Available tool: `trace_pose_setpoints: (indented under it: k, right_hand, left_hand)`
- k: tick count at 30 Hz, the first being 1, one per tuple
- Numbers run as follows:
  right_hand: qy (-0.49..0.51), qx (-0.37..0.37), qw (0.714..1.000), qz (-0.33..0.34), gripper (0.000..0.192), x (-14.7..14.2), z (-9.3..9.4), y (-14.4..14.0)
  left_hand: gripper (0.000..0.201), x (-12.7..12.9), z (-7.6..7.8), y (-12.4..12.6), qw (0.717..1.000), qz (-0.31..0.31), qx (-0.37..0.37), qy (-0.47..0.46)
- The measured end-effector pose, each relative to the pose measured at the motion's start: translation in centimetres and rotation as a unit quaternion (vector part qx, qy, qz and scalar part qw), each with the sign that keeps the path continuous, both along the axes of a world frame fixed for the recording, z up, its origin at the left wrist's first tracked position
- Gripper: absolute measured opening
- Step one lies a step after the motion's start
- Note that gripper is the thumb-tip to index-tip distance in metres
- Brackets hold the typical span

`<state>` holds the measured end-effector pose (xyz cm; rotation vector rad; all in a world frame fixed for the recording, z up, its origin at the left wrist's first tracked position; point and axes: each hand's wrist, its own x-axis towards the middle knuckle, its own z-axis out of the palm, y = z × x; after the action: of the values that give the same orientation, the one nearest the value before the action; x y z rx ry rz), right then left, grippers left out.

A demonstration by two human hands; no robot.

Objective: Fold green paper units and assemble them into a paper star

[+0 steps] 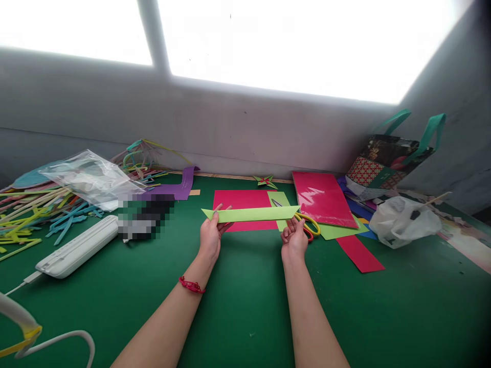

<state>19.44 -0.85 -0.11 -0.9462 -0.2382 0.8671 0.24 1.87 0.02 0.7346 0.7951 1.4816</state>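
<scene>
The folded paper strip (251,213) is light green, and the sheet (240,202) beneath it is magenta. The table (245,306) is dark green, the scissors (310,225) yellow-handled.

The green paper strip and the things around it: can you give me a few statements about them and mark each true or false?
1. Both hands hold the green paper strip: the left hand near one end, the right hand near the other. True.
2. The strip's ends are cut square. False: both ends are pointed.
3. The scissors have yellow handles and lie by the right hand. True.
4. The left wrist is bare. False: it wears a red bracelet.
5. The table is green. True.
</scene>
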Motion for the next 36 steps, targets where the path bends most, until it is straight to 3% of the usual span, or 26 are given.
trace_pose_setpoints:
  k: [5,8,11,14,17,20,23,31,36]
  right_hand:
    - [-0.017,0.055,0.993,0.102,0.057,-1.6,0.8,-0.3]
    - [-0.053,0.032,0.99,0.126,0.046,-2.1,0.7,-0.4]
    - [-0.068,-0.018,0.994,0.079,0.034,-1.5,0.4,-0.2]
    - [-0.058,-0.016,0.996,0.068,0.029,-0.5,0.4,0.0]
    - [-0.071,-0.014,0.991,0.116,0.031,-0.4,0.7,-0.1]
    - [-0.105,-0.018,0.979,0.173,0.032,-1.3,0.8,-0.5]
    - [-0.144,-0.016,0.965,0.217,0.032,-2.2,0.9,-1.0]
    - [-0.23,-0.007,0.921,0.316,0.034,-3.0,3.0,-1.1]
    - [-0.248,-0.006,0.913,0.323,0.033,-3.2,2.1,-1.4]
  left_hand:
    - [0.038,0.3,0.0,0.0,1.0,0.001,-0.001,-0.003]
    - [0.041,0.5,0.3,-0.3,1.0,-0.011,0.005,-0.011]
    - [0.054,0.2,1.0,-0.5,0.993,-0.103,0.012,-0.052]
    - [0.073,-0.7,1.6,-0.3,0.976,-0.204,0.005,-0.082]
    - [0.064,-0.9,1.8,-0.3,0.964,-0.265,-0.013,0.007]
    - [0.054,-0.3,1.8,-1.0,0.927,-0.343,-0.01,0.152]
    - [0.038,0.2,1.9,-2.1,0.899,-0.369,0.024,0.234]
    - [0.034,-0.8,3.2,-3.0,0.877,-0.4,0.044,0.263]
    - [0.026,-1.0,2.2,-2.5,0.873,-0.4,0.033,0.277]
